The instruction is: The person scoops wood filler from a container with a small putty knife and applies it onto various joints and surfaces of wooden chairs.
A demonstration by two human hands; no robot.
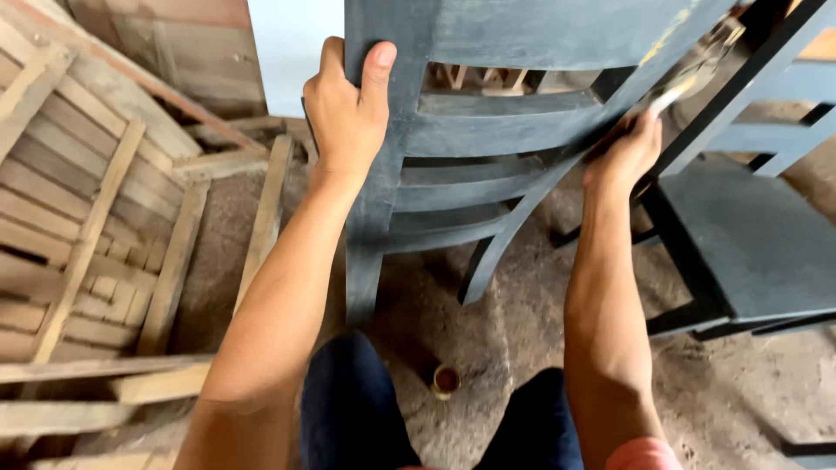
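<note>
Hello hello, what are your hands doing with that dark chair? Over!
Left hand gripping dark chair by its upright. Right hand holding paintbrush against the frame. Small cup on the dirt floor between the knees.

chair (488, 130): wood, dark blue-grey paint, matt, streaky, worn pale patch at top edge
second chair (749, 235): wood, same dark matt paint, flat smooth seat
slatted frames (78, 218): bare unpainted wood, rough, dusty
floor (522, 322): packed dirt, rough, gritty
small cup (446, 380): brown inside, material unclear
trousers (357, 409): dark blue cloth
</note>
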